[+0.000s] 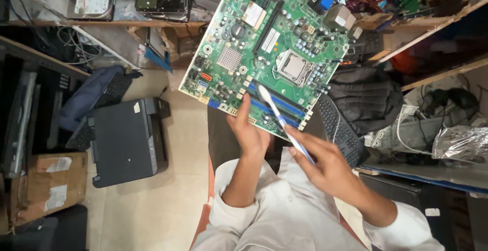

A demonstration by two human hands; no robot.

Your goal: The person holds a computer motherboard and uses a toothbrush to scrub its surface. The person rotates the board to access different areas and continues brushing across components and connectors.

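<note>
Two neighbours beside green motherboard (269,42): keyboard (341,131), black printer (127,141)

The person wears a white long-sleeved shirt, its loose sleeves (406,225) pushed back from both bare hands and forearms.

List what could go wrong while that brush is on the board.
1. The left hand grips the green motherboard by one edge only, in mid-air; it could slip and drop.
2. The toothbrush, in the right hand, sweeps near the open processor socket; bristles may snag its contacts.
</note>
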